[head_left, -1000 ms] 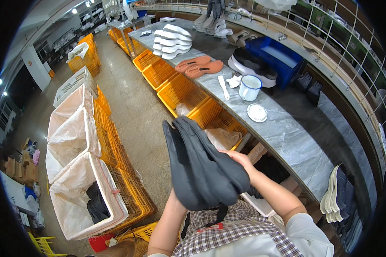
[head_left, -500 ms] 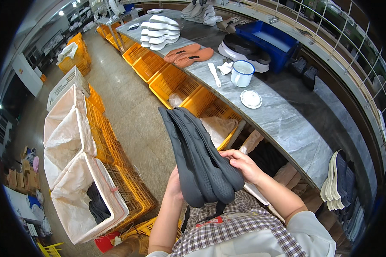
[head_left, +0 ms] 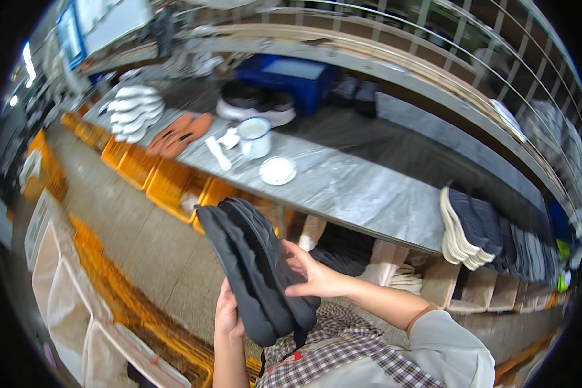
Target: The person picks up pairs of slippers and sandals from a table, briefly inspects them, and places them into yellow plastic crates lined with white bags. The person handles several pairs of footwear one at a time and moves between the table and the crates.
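Note:
I hold a bundle of black shoe soles [head_left: 255, 271] upright in front of my apron, their wavy edges side by side. My left hand [head_left: 227, 310] is closed on the bundle's left, lower side, its fingers partly hidden behind. My right hand [head_left: 317, 275] is at the right side, thumb and fingers spread apart, the tips at the outer sole's edge. Beyond them, on the grey marbled table, are a white enamel mug [head_left: 255, 138] with a blue rim, a round white lid [head_left: 278, 171], a white spatula-like tool [head_left: 218, 152] and a crumpled white piece [head_left: 228, 138].
Orange-brown soles [head_left: 178, 134] and stacked white soles [head_left: 136, 111] lie at the table's left. Behind stand black-and-white soles [head_left: 255, 107] and a blue bin [head_left: 284, 81]. Cream and dark soles [head_left: 465, 226] line the right. Yellow crates [head_left: 174, 187] sit below; cloth-lined crates [head_left: 71, 291] stand left.
My view has swung right, so the table's right end shows more. The soles have come along with my hands. My right hand's fingers have spread from their hold on the bundle's side.

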Action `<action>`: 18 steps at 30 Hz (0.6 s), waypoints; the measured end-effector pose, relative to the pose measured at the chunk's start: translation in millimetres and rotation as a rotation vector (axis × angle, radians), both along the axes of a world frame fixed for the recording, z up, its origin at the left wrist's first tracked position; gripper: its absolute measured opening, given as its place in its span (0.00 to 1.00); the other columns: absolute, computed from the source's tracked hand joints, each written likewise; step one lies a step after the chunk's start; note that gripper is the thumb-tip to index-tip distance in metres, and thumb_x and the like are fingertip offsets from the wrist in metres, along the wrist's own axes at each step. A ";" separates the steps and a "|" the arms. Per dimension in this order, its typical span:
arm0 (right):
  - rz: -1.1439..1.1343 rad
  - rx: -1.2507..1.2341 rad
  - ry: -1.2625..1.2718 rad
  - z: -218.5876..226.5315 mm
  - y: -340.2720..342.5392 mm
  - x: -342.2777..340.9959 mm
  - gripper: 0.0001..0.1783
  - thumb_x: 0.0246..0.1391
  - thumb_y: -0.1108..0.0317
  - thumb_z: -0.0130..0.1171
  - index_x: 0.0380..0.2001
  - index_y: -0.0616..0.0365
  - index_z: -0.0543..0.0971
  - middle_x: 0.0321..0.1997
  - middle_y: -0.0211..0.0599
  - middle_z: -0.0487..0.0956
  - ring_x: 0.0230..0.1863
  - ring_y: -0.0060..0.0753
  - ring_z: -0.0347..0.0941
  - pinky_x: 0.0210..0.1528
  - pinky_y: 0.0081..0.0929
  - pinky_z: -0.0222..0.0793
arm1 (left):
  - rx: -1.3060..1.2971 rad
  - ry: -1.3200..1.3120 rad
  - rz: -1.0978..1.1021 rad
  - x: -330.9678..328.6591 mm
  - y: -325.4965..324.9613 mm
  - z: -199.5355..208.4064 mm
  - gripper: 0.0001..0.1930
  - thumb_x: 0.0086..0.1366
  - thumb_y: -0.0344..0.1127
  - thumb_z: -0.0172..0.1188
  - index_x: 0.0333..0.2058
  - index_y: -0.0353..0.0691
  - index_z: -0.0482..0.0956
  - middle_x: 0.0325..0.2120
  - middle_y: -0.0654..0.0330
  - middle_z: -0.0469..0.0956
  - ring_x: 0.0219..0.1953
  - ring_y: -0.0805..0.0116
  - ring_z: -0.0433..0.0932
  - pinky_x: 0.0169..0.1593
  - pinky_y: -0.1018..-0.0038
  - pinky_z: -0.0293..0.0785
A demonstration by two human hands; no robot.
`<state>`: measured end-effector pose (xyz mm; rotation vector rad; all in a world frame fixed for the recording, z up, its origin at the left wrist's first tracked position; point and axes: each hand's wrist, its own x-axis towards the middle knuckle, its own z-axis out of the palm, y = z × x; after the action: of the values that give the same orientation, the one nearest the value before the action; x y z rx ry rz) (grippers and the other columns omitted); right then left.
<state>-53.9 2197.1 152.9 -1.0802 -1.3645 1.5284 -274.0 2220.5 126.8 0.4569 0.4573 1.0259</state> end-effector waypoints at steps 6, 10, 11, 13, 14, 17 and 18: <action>-0.200 0.109 0.056 4.7 -20.6 40.0 0.53 0.48 0.63 0.65 0.65 0.65 0.39 0.66 0.47 0.51 0.66 0.38 0.47 0.66 0.30 0.45 | -0.066 0.037 -0.184 61.4 11.4 13.2 0.27 0.60 0.28 0.56 0.57 0.35 0.59 0.50 0.51 0.70 0.48 0.58 0.74 0.50 0.65 0.75; -0.503 0.019 0.040 6.5 -24.4 64.7 0.47 0.45 0.70 0.62 0.63 0.68 0.46 0.58 0.51 0.62 0.60 0.38 0.59 0.62 0.32 0.54 | -0.058 0.057 -0.261 97.6 21.7 22.8 0.24 0.62 0.26 0.52 0.57 0.35 0.59 0.48 0.51 0.71 0.47 0.61 0.75 0.50 0.66 0.75; -0.556 -0.027 0.201 7.7 -24.8 77.4 0.43 0.44 0.72 0.59 0.62 0.68 0.49 0.55 0.50 0.66 0.56 0.38 0.63 0.59 0.34 0.59 | -0.065 0.034 -0.297 105.3 26.0 24.2 0.22 0.63 0.26 0.50 0.56 0.35 0.61 0.47 0.51 0.72 0.46 0.61 0.75 0.49 0.66 0.75; -0.757 -0.207 0.276 9.8 -23.6 111.3 0.34 0.45 0.70 0.52 0.57 0.68 0.58 0.48 0.49 0.72 0.45 0.38 0.72 0.49 0.38 0.69 | -0.144 -0.002 -0.288 116.8 32.6 25.5 0.21 0.63 0.26 0.50 0.55 0.36 0.61 0.46 0.52 0.72 0.46 0.62 0.75 0.49 0.66 0.75; -0.732 -0.204 0.285 11.8 -28.0 134.4 0.29 0.47 0.61 0.51 0.52 0.65 0.63 0.49 0.50 0.71 0.47 0.40 0.72 0.49 0.36 0.70 | -0.174 -0.036 -0.287 121.5 34.8 25.2 0.21 0.63 0.25 0.50 0.55 0.36 0.62 0.46 0.52 0.73 0.46 0.62 0.75 0.48 0.67 0.75; -0.901 -0.427 0.493 6.8 -29.5 200.9 0.22 0.47 0.57 0.50 0.41 0.61 0.73 0.37 0.45 0.78 0.36 0.38 0.76 0.42 0.35 0.72 | -0.114 0.020 -0.300 128.0 39.2 23.6 0.20 0.63 0.26 0.49 0.54 0.36 0.63 0.45 0.53 0.73 0.46 0.62 0.75 0.48 0.66 0.75; -0.965 -0.424 0.474 1.6 -26.3 222.9 0.20 0.46 0.58 0.51 0.39 0.60 0.74 0.35 0.43 0.78 0.35 0.38 0.76 0.42 0.34 0.73 | -0.088 0.054 -0.292 129.6 39.2 22.8 0.20 0.63 0.26 0.49 0.54 0.36 0.63 0.45 0.53 0.73 0.46 0.62 0.75 0.48 0.66 0.75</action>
<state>169.0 2170.8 154.5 -1.2485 -0.1054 1.1996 -144.4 2259.7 149.7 0.4587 0.4667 0.7102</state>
